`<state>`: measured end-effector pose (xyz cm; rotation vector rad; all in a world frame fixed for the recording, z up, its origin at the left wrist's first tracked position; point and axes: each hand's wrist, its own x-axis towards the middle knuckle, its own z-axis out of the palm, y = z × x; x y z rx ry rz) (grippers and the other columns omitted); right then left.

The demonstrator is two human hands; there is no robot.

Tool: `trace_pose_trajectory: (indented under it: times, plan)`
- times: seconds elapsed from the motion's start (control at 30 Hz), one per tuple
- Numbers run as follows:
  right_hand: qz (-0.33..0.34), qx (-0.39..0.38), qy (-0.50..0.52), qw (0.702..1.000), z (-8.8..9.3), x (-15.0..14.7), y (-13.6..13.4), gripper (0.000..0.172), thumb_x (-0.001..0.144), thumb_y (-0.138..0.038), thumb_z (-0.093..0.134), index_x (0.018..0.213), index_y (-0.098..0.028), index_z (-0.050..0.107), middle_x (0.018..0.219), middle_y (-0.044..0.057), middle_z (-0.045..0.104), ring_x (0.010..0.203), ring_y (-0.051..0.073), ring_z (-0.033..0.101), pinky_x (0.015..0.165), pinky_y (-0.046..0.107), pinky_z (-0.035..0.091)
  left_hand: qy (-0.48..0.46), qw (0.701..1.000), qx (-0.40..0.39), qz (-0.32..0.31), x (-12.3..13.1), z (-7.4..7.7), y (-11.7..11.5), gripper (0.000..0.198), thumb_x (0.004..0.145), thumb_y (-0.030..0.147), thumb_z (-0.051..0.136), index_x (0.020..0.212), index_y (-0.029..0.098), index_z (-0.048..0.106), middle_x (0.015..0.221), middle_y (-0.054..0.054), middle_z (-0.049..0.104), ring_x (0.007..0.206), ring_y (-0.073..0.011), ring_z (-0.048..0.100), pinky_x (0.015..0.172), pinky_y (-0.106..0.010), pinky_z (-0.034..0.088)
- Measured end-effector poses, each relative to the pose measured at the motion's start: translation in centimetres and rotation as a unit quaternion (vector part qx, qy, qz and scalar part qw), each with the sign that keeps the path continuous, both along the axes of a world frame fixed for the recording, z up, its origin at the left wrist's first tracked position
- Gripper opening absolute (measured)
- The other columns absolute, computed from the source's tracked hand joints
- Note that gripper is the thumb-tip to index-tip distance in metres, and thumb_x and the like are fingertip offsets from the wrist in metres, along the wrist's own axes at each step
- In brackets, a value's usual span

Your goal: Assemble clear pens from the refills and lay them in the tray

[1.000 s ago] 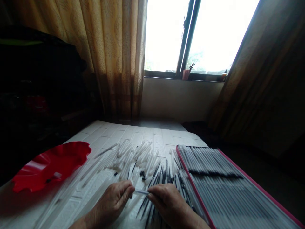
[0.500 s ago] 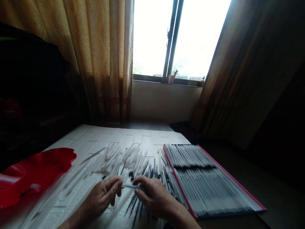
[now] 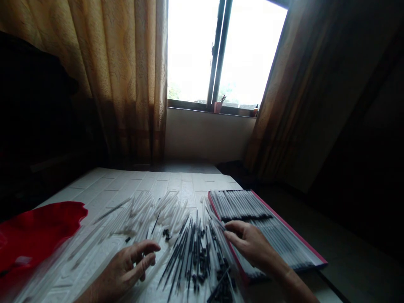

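Note:
My left hand (image 3: 135,263) hovers over the left side of the white table with its fingers apart and nothing in them. At the left edge of the tray, my right hand (image 3: 248,240) pinches a slim clear pen (image 3: 216,219) between thumb and fingers; its lower end is hidden. The red-edged tray (image 3: 229,248) holds rows of clear pens with black ends (image 3: 240,204). Between my hands lie many thin dark pen refills (image 3: 186,248) and small black caps (image 3: 200,277). Loose clear tubes (image 3: 139,210) are heaped beyond my left hand.
A red plastic basin (image 3: 47,227) stands at the table's left. A few black plugs (image 3: 166,233) lie amid the tubes on the white brick-patterned tabletop (image 3: 186,183). Behind are a window, tan curtains (image 3: 126,75) and a pink cup (image 3: 217,107) on the sill.
My hands were together around a clear tube and have parted. The right hand has moved right to the tray with a pen; the left has let go and opened. The view has shifted slightly.

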<state>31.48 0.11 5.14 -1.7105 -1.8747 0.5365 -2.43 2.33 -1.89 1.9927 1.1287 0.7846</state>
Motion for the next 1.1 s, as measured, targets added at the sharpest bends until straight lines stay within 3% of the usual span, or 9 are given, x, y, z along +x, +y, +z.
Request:
trace_pose_trajectory:
  times: [0.17, 0.43, 0.77, 0.97, 1.1]
  plan:
    - [-0.068, -0.053, -0.058, 0.995, -0.4, 2.8, 0.0, 0.026, 0.082, -0.026, 0.050, 0.093, -0.016, 0.072, 0.088, 0.008, 0.074, 0.081, 0.022, 0.068, 0.068, 0.027, 0.047, 0.045, 0.998, 0.035, 0.008, 0.1, 0.9, -0.3, 0.032, 0.090, 0.049, 0.048, 0.104, 0.025, 0.065, 0.074, 0.001, 0.069, 0.052, -0.0119, 0.067, 0.050, -0.018, 0.051]
    - [-0.087, -0.078, -0.105, 0.987, -1.7, 3.0, 0.4, 0.028, 0.081, -0.022, 0.053, 0.103, -0.014, 0.069, 0.086, 0.008, 0.074, 0.080, 0.022, 0.067, 0.066, 0.027, 0.045, 0.093, 0.994, 0.061, 0.015, -0.1, 2.6, -0.3, 0.029, 0.088, 0.043, 0.047, 0.099, 0.024, 0.067, 0.069, 0.001, 0.071, 0.051, -0.0127, 0.068, 0.049, -0.017, 0.051]
    - [-0.096, -0.056, -0.151, 0.982, -1.9, 2.0, 0.2, 0.021, 0.086, -0.022, 0.052, 0.099, -0.018, 0.068, 0.090, 0.009, 0.074, 0.083, 0.023, 0.067, 0.068, 0.027, 0.043, 0.052, 0.996, 0.071, 0.029, -1.2, 1.9, 0.3, 0.029, 0.087, 0.046, 0.049, 0.098, 0.026, 0.067, 0.068, 0.002, 0.071, 0.049, -0.0121, 0.065, 0.048, -0.017, 0.050]
    - [-0.084, -0.071, -0.163, 0.981, -2.2, 1.9, 0.4, 0.020, 0.085, -0.017, 0.050, 0.092, -0.019, 0.068, 0.089, 0.008, 0.074, 0.086, 0.023, 0.068, 0.072, 0.028, 0.045, 0.057, 0.985, 0.089, 0.137, -2.7, 4.3, 0.7, 0.034, 0.083, 0.047, 0.048, 0.095, 0.022, 0.068, 0.067, 0.001, 0.071, 0.052, -0.0151, 0.067, 0.051, -0.021, 0.053]
    - [-0.080, -0.090, -0.179, 0.976, -2.4, 1.9, 0.6, 0.021, 0.088, -0.021, 0.047, 0.093, -0.019, 0.068, 0.090, 0.010, 0.074, 0.086, 0.025, 0.068, 0.072, 0.030, 0.045, 0.090, 0.963, 0.110, 0.230, -4.3, 4.6, 1.4, 0.036, 0.084, 0.047, 0.045, 0.096, 0.022, 0.067, 0.067, 0.002, 0.072, 0.054, -0.0164, 0.068, 0.052, -0.022, 0.052]
